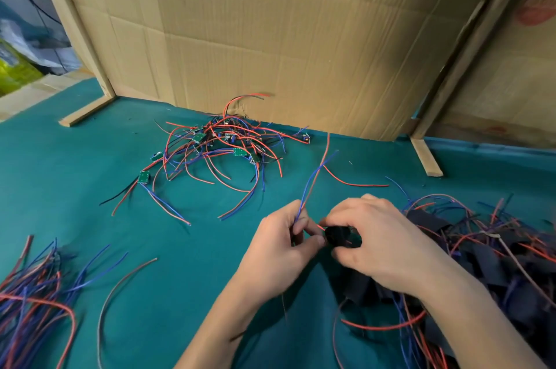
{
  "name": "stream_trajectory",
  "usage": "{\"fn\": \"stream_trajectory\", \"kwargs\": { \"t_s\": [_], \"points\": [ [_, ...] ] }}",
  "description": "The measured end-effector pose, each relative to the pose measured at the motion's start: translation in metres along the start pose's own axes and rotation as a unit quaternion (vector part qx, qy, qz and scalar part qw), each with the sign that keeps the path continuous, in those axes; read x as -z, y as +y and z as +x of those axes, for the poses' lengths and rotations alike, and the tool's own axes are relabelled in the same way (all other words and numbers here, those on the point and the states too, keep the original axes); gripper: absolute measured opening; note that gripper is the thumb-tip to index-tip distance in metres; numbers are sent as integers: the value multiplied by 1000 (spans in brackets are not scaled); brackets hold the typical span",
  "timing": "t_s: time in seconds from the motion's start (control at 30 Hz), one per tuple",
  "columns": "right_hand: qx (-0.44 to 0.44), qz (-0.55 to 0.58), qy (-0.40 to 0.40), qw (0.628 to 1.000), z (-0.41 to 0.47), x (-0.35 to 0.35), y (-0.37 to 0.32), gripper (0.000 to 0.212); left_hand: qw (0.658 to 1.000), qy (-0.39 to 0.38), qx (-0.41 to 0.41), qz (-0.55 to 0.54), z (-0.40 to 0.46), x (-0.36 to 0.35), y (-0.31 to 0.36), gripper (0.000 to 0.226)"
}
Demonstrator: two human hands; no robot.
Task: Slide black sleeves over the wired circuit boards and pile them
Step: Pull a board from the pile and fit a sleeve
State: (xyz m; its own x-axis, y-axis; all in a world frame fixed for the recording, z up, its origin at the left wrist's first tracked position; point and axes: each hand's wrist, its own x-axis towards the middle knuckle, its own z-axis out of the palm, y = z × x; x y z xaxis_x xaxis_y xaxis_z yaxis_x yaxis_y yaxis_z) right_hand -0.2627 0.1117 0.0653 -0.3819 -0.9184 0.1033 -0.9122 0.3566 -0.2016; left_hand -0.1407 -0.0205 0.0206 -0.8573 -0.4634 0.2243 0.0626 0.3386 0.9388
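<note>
My left hand (pixel 285 245) pinches a pair of red and blue wires (pixel 316 176) that rise up and away from my fingers. The board at their end is hidden between my hands. My right hand (pixel 376 242) grips a black sleeve (pixel 337 237) whose open mouth faces the left hand's fingertips. A heap of bare green circuit boards with red and blue wires (pixel 222 146) lies at the back, near the cardboard. To the right spreads a pile of black sleeves mixed with wires (pixel 487 260).
The table is covered in teal cloth (pixel 90 194). A cardboard wall (pixel 285 37) with wooden feet closes the back. A bundle of loose red and blue wires (pixel 36 293) lies at the left edge, with a single curved wire (pixel 120 287) beside it.
</note>
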Motion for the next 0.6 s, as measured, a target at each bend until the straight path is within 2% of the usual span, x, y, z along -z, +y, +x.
{"fn": "stream_trajectory", "kwargs": {
  "t_s": [0.1, 0.27, 0.4, 0.53, 0.6],
  "points": [
    [13, -23, -1, 1000, -2, 1, 4, 27, 998, -7, 7, -58, 1, 3, 3, 43],
    [-13, 36, 6, 999, -6, 15, 7, 28, 994, -58, 12, -88, 0, 6, 5, 45],
    [-19, -41, -24, 999, 0, 29, 11, 32, 992, -72, 26, -102, 0, 12, 3, 46],
    [-99, -148, -13, 984, 1, 62, 39, 36, 989, -51, 61, -124, 1, 17, -2, 41],
    [-179, -132, 49, 974, -6, 87, 60, 33, 997, -21, 51, -54, 2, 14, -4, 37]
  ]
}}
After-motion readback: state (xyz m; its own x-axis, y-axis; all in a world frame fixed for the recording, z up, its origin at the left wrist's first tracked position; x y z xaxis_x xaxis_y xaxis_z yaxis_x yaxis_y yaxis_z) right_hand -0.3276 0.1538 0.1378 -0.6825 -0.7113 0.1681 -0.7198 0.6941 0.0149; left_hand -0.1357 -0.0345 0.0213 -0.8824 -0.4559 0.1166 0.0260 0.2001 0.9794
